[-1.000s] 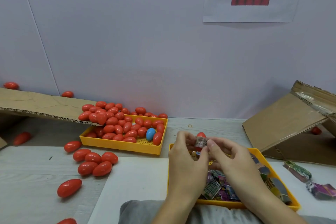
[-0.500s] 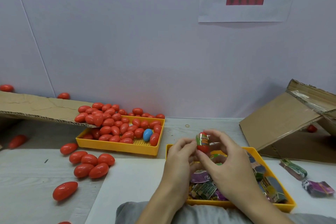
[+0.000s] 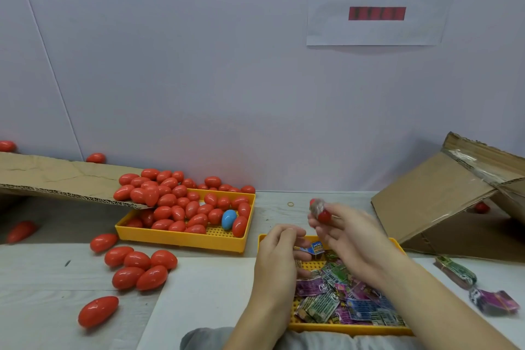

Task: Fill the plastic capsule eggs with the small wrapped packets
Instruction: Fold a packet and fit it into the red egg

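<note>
Two hands working above the near yellow plastic tray [image 3: 396, 244] of small wrapped packets [image 3: 335, 301] at the bench's [image 3: 42, 307] near edge. Right hand [image 3: 352, 238] is pinching a red plastic capsule egg [image 3: 322, 214], blurred, something shiny against it, raised over the tray's far rim. Left hand [image 3: 277, 253] is hovering beside, fingers [image 3: 292, 233] loosely curled, holding nothing. Far yellow tray [image 3: 181, 237] is lying heaped with red eggs.

Wall sign [image 3: 376, 2] — cardboard box [image 3: 443, 201]
</note>
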A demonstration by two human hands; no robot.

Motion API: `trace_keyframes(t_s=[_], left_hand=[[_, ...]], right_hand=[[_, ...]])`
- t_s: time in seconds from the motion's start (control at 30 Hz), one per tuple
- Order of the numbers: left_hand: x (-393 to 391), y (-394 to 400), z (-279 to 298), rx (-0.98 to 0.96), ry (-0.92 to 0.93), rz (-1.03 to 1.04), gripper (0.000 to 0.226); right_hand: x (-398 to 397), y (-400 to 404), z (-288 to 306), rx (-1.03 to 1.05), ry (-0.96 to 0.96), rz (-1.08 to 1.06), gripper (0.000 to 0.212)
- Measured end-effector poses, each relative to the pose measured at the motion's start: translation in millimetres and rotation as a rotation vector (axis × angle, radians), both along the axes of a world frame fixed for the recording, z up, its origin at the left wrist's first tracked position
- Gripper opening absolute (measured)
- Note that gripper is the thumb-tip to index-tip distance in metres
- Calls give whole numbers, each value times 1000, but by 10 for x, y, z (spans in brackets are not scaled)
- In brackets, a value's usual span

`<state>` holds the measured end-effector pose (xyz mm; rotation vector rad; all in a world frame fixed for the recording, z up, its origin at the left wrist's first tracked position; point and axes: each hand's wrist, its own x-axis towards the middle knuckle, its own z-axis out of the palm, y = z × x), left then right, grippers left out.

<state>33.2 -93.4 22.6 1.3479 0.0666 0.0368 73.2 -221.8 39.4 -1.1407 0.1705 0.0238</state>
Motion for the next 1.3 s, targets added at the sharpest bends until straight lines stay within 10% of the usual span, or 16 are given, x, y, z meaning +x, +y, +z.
trace_keyframes(t_s=[1.07,1.3], left_hand=[[60,-12,-51,-38,11,14,29],[70,-12,-31,-65,22,-12,30]], right_hand=[[346,-1532,1030,517,-192,-717,21],[208,-1071,786,70,-106,-251,34]])
